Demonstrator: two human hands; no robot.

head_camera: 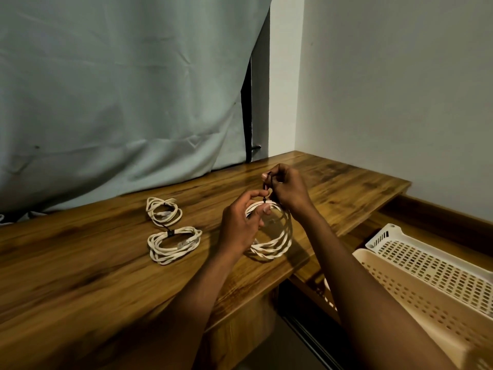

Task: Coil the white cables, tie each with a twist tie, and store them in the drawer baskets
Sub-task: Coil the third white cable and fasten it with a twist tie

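A white coiled cable point(277, 244) is held upright just above the wooden table point(80, 263). My left hand point(240, 225) grips the coil's top. My right hand point(288, 190) pinches a dark twist tie point(266, 186) that stands up from the coil's top. Two more white cable coils lie flat to the left: a near one point(173, 244) with a dark tie around it, and a far one point(164, 210), also with a dark tie.
At the lower right stand two perforated plastic baskets, a beige one point(416, 297) in front and a white one point(432, 260) behind it. A grey curtain point(120, 89) hangs along the table's back. A white wall is on the right.
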